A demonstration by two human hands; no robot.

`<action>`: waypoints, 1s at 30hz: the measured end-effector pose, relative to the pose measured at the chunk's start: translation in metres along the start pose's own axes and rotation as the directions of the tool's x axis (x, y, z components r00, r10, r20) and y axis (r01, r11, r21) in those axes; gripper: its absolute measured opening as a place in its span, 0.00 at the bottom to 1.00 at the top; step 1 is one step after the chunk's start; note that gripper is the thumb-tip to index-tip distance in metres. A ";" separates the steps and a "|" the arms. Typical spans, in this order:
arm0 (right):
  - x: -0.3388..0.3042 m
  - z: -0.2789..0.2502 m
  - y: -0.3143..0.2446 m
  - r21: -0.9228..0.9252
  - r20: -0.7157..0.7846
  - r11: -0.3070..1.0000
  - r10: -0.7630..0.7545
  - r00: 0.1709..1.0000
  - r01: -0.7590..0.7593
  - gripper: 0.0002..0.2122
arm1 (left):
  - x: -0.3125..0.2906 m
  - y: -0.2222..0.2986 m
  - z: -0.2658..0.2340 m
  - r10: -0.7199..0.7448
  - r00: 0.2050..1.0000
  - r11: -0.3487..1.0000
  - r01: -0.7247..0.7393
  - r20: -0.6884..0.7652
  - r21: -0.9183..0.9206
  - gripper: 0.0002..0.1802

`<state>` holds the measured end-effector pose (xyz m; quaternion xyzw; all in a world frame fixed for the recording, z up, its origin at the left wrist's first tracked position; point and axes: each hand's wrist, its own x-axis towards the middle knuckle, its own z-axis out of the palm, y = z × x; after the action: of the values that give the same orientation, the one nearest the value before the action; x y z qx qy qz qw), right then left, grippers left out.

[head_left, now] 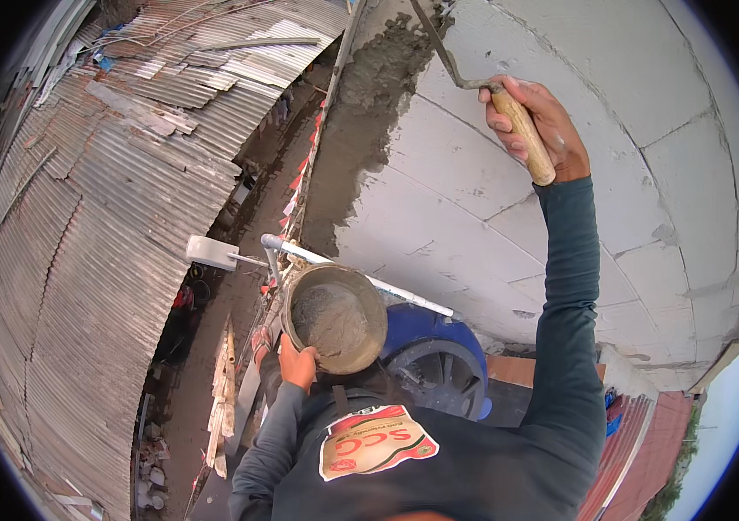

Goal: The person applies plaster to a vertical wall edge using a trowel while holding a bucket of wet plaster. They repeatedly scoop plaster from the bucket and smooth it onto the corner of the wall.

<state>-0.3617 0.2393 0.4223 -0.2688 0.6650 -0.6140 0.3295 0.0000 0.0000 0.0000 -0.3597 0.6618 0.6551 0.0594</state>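
Observation:
My right hand (552, 122) is raised at the upper right, its fingers closed round the wooden handle of a trowel (524, 139). The trowel's thin metal part runs up to the top edge, where its end is cut off. Beside it, a dark strip of wet mortar (369, 104) covers the left edge of a pale block wall (473, 174). Low in the middle, my left hand (298, 362) grips the near left side of a round bucket (376, 317). Grey mortar (330, 317) lies inside the bucket.
A white pipe (404, 295) passes behind the bucket, with a blue drum (465, 334) to its right. A white fixture (211, 252) sticks out at left. Rusty corrugated roofing (100, 252) fills the left side, above a narrow lower passage. Wooden strips (222, 391) stand near my left arm.

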 end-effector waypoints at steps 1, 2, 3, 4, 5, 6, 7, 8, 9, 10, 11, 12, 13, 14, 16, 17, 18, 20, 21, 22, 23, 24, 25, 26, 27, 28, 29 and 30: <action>-0.002 0.018 -0.007 -0.115 -0.080 0.993 0.014 0.997 -0.023 0.21 | -0.003 0.006 -0.007 -0.001 1.000 1.000 0.001 -0.014 0.002 0.41; -0.005 0.033 -0.008 -0.235 -0.169 0.970 0.020 0.985 -0.060 0.18 | -0.005 0.011 -0.011 0.002 1.000 1.000 -0.002 -0.017 -0.002 0.40; -0.008 0.040 -0.011 -0.356 -0.183 0.924 0.074 0.980 -0.136 0.17 | -0.003 0.012 0.016 0.015 1.000 0.999 -0.015 0.013 -0.041 0.43; -0.009 0.048 0.006 -0.427 -0.200 0.884 0.112 0.974 -0.189 0.17 | -0.003 0.013 0.016 0.030 0.999 0.999 -0.029 0.016 -0.032 0.45; -0.006 0.054 0.023 -0.492 -0.214 0.838 0.148 0.966 -0.237 0.16 | -0.004 0.015 0.014 0.042 0.999 0.999 -0.042 0.015 -0.022 0.48; -0.003 0.058 0.036 -0.605 -0.231 0.738 0.197 0.953 -0.300 0.15 | -0.007 0.021 0.010 0.049 0.999 0.998 -0.048 0.017 -0.030 0.56; 0.005 0.059 0.050 -0.712 -0.239 0.613 0.248 0.939 -0.343 0.14 | -0.004 0.018 0.009 0.040 0.999 0.999 -0.040 0.025 -0.006 0.58; 0.011 0.054 0.067 -0.867 -0.247 0.410 0.143 0.958 -0.284 0.14 | 0.000 0.012 0.014 0.034 0.998 0.999 -0.035 0.052 0.007 0.59; 0.018 0.047 0.090 -0.956 -0.222 0.188 0.041 0.974 -0.226 0.13 | 0.001 0.010 0.014 0.028 0.998 0.999 -0.030 0.064 0.029 0.60; 0.026 0.049 0.102 -0.986 -0.162 -0.042 -0.043 0.986 -0.164 0.13 | 0.001 0.007 0.011 0.018 0.998 0.999 -0.022 0.061 0.050 0.61; 0.032 0.048 0.104 -0.984 -0.168 -0.054 -0.060 0.984 -0.171 0.12 | 0.000 0.005 0.010 0.013 0.998 0.998 -0.016 0.054 0.065 0.61; 0.041 0.051 0.098 -0.982 -0.169 -0.066 -0.083 0.982 -0.175 0.11 | 0.000 0.007 0.007 0.009 0.999 0.998 -0.012 0.049 0.061 0.61; 0.046 0.052 0.090 -0.980 -0.175 -0.081 -0.107 0.979 -0.184 0.10 | 0.000 0.009 0.006 0.008 0.999 0.998 -0.011 0.051 0.057 0.61; 0.048 0.053 0.081 -0.974 -0.192 -0.090 -0.161 0.968 -0.208 0.10 | -0.002 0.013 0.006 0.004 0.998 0.999 -0.006 0.065 0.037 0.61; 0.055 0.060 0.051 -0.966 -0.245 -0.062 -0.100 0.964 -0.252 0.10 | -0.003 0.012 0.005 0.002 0.998 1.000 -0.003 0.063 0.020 0.61; 0.058 0.060 0.043 -0.959 -0.274 -0.049 -0.069 0.959 -0.278 0.10 | -0.001 0.007 0.007 0.006 0.998 1.000 -0.007 0.057 0.021 0.61; 0.058 0.058 0.037 -0.969 -0.238 -0.038 -0.117 0.964 -0.243 0.10 | 0.002 0.006 0.007 0.011 0.998 1.000 -0.012 0.059 0.017 0.61; 0.055 0.058 0.018 -0.961 -0.276 -0.008 -0.076 0.958 -0.277 0.11 | 0.005 0.006 0.006 0.013 0.997 1.000 -0.013 0.076 0.003 0.61; 0.053 0.060 0.007 -0.955 -0.296 0.008 -0.053 0.954 -0.296 0.11 | 0.009 0.001 0.006 0.020 0.997 1.000 -0.020 0.074 -0.005 0.57; 0.048 0.055 0.004 -0.947 -0.313 0.109 -0.090 0.945 -0.304 0.12 | 0.011 -0.004 0.007 0.026 0.997 1.000 -0.025 0.073 -0.013 0.54; 0.043 0.055 -0.006 -0.947 -0.313 0.120 -0.113 0.943 -0.299 0.13 | 0.014 -0.009 0.007 0.034 0.997 0.999 -0.032 0.072 -0.023 0.50; 0.037 0.056 -0.018 -0.946 -0.313 0.133 -0.130 0.941 -0.297 0.14 | 0.013 -0.008 0.008 0.025 0.997 0.999 -0.022 0.071 -0.037 0.45; 0.031 0.055 -0.024 -0.945 -0.314 0.146 -0.148 0.938 -0.293 0.15 | 0.011 -0.006 0.008 0.017 0.997 0.999 -0.013 0.071 -0.052 0.41; 0.023 0.052 -0.023 -0.949 -0.296 0.195 -0.291 0.910 -0.246 0.15 | 0.010 -0.004 0.009 0.022 0.998 0.999 -0.019 0.052 -0.049 0.36; 0.011 0.055 -0.027 -0.932 -0.340 0.236 -0.311 0.888 -0.274 0.16 | 0.004 0.009 0.009 0.025 0.999 0.999 -0.023 0.036 -0.044 0.32; 0.000 0.064 -0.032 -0.914 -0.375 0.284 -0.323 0.869 -0.290 0.16 | 0.000 0.016 0.006 0.018 1.000 0.999 -0.017 0.008 -0.039 0.28; -0.010 0.067 -0.031 -0.894 -0.410 0.331 -0.332 0.849 -0.302 0.17 | 0.000 0.015 0.006 0.017 1.000 0.998 -0.017 -0.003 -0.061 0.27; -0.028 0.060 -0.026 -0.853 -0.441 0.444 -0.331 0.834 -0.275 0.18 | 0.002 0.012 0.009 0.019 1.000 0.996 -0.019 0.002 -0.084 0.26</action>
<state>-0.2986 0.2197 0.4497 -0.2238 0.9452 -0.2238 -0.0797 -0.0117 0.0056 0.0078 -0.3546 0.6372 0.6832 0.0388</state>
